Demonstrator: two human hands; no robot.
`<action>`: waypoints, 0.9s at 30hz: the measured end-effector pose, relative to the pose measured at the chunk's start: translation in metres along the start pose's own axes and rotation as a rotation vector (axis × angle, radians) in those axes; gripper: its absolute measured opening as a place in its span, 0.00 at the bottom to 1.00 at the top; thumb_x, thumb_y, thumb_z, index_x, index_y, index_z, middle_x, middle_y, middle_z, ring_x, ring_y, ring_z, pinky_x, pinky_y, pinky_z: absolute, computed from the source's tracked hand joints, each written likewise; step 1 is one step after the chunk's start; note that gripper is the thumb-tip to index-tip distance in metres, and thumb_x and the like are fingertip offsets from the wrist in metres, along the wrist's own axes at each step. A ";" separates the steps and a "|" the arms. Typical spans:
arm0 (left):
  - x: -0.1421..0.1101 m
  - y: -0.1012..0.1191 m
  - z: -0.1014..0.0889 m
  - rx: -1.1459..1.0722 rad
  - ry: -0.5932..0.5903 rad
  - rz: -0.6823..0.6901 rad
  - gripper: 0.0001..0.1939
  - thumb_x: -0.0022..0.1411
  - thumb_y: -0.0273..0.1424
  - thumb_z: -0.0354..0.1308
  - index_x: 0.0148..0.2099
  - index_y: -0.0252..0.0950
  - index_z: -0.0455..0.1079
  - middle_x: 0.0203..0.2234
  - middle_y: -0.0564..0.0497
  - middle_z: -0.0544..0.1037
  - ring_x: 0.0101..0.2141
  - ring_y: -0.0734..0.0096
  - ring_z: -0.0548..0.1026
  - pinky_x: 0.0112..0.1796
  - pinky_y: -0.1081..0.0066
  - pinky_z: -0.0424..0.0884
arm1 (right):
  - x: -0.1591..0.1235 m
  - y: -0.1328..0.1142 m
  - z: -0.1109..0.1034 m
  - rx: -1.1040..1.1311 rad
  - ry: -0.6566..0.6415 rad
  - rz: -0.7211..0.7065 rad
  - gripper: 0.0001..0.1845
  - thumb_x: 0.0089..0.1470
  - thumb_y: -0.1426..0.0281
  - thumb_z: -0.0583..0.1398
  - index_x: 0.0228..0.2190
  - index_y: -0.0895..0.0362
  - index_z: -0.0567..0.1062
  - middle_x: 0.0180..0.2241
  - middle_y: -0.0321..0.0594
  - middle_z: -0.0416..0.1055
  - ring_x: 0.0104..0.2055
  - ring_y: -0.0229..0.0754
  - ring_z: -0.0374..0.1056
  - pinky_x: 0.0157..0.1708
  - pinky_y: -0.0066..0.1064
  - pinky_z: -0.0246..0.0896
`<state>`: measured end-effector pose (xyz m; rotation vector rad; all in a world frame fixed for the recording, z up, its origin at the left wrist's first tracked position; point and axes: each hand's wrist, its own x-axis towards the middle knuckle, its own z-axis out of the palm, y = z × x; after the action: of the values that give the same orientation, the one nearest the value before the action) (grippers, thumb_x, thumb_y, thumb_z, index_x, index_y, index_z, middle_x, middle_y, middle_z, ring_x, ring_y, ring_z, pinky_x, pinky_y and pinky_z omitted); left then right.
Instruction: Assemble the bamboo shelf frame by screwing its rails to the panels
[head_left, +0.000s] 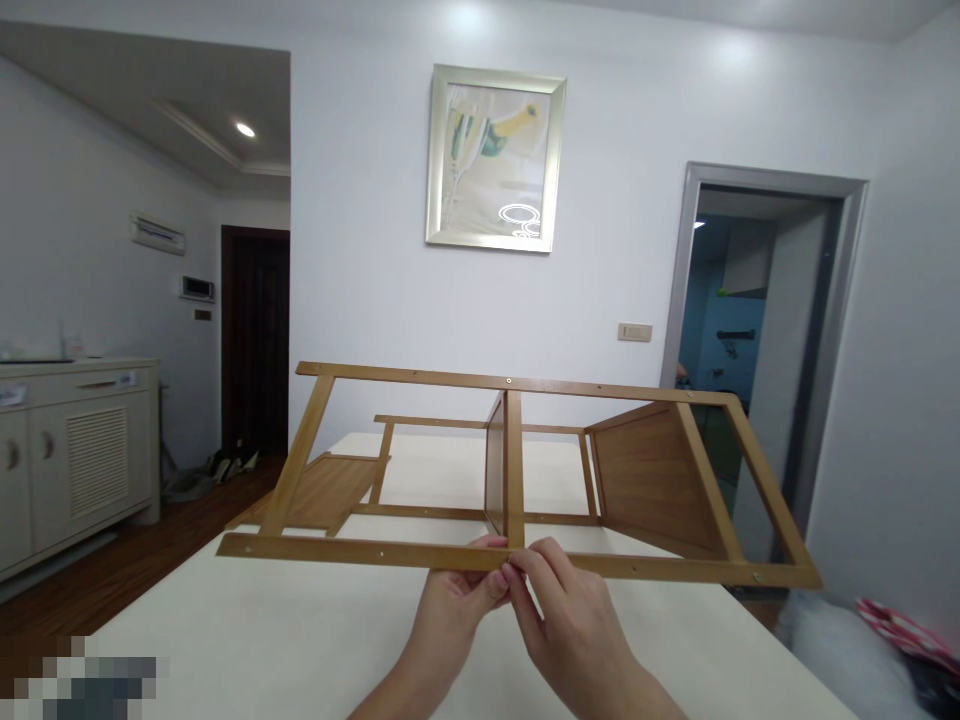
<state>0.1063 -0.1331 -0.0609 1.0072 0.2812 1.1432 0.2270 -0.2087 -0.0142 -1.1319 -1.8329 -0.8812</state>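
Brown wooden open-sided shelf frame (514,460) rests on the cream flat-topped table (225,610) from nine o'clock to three, probably stiff and fairly light; at six o'clock the bare left hand (448,612) grips its long near rail (322,549), a sound place to hold, and, beside it towards five, the bare right hand (571,605) bunches its fingertips, whether on anything I cannot tell
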 end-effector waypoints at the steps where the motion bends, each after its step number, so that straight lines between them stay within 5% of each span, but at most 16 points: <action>1: 0.000 0.000 0.000 0.004 0.002 -0.001 0.22 0.42 0.35 0.76 0.41 0.34 0.79 0.35 0.44 0.83 0.36 0.64 0.79 0.40 0.65 0.77 | 0.000 0.000 0.001 -0.021 0.005 -0.002 0.09 0.64 0.73 0.51 0.33 0.56 0.70 0.27 0.37 0.68 0.23 0.36 0.66 0.20 0.27 0.56; 5: -0.001 0.003 0.003 0.020 0.012 -0.009 0.22 0.42 0.37 0.76 0.40 0.34 0.78 0.35 0.43 0.83 0.37 0.62 0.79 0.41 0.63 0.77 | 0.001 0.001 0.000 -0.027 0.018 0.007 0.09 0.65 0.72 0.51 0.33 0.56 0.70 0.26 0.37 0.68 0.22 0.35 0.65 0.20 0.26 0.54; 11: -0.002 0.005 0.004 0.017 -0.027 -0.002 0.22 0.43 0.37 0.75 0.40 0.34 0.79 0.33 0.45 0.83 0.36 0.61 0.79 0.42 0.61 0.77 | 0.000 0.003 -0.008 0.136 -0.076 0.026 0.14 0.63 0.74 0.52 0.49 0.56 0.69 0.34 0.41 0.71 0.29 0.37 0.70 0.25 0.27 0.64; 27: 0.000 0.000 -0.001 -0.021 0.001 -0.007 0.23 0.41 0.34 0.76 0.41 0.33 0.78 0.34 0.44 0.83 0.36 0.64 0.79 0.40 0.64 0.78 | -0.003 0.004 -0.002 0.056 -0.058 0.047 0.07 0.63 0.73 0.52 0.38 0.56 0.70 0.30 0.39 0.69 0.26 0.37 0.69 0.22 0.27 0.59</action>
<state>0.1056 -0.1321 -0.0615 0.9864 0.2728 1.1377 0.2320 -0.2104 -0.0147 -1.1722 -1.8587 -0.7728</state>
